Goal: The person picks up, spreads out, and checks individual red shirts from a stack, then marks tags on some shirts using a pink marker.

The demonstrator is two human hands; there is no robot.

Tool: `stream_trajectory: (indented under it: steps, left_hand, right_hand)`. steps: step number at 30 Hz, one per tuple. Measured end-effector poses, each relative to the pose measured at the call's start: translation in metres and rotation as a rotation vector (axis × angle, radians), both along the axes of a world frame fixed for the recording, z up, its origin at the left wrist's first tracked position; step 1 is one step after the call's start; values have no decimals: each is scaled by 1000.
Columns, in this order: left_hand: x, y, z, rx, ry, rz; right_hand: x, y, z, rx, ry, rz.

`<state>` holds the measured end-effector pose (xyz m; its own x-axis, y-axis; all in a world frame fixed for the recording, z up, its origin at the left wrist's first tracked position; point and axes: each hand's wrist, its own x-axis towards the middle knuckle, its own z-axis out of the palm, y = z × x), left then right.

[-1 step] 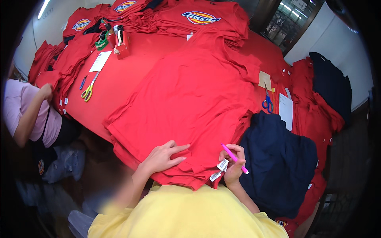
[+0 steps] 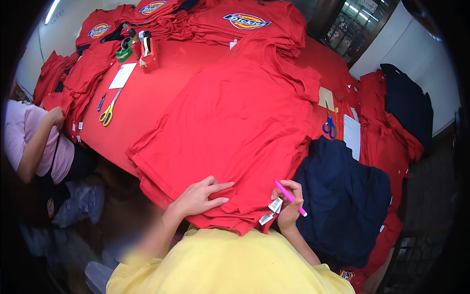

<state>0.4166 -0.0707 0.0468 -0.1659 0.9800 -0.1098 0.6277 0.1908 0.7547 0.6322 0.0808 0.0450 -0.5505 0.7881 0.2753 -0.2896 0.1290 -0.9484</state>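
Observation:
A pile of red sleeveless shirts (image 2: pixel 230 112) lies spread in front of me, its near edge against my yellow top. My left hand (image 2: pixel 203 196) rests on the uppermost shirt near that edge, fingers stretched out and holding nothing. Between the fingers of my right hand (image 2: pixel 290 208) is a bright pink pen (image 2: pixel 290 197), held at a slant. White barcode labels (image 2: pixel 275 205) hang at the shirt's near right corner, close beside my right fingers. Whether those fingers also pinch a label, I cannot tell. Folded dark navy garments (image 2: pixel 342 201) are piled just right of this hand.
Yellow-handled scissors (image 2: pixel 106 115), a blue pen (image 2: pixel 101 102) and a tape dispenser (image 2: pixel 149 56) lie to the left on the red table surface (image 2: pixel 147 98). Blue scissors (image 2: pixel 329 127) are at right. Shirt stacks (image 2: pixel 245 24) line the back. A co-worker (image 2: pixel 36 132) handles red cloth at far left.

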Motion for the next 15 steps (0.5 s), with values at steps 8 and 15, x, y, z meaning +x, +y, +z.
stream_trajectory:
  steps: [8, 15]
  left_hand:
    - [21, -1, -28, 66, 409, -80]
    - [19, -14, -29, 448, 280, -206]
  right_hand:
    - [35, -9, -20, -194, -12, -10]
    - [45, 5, 40, 54, -367, -204]
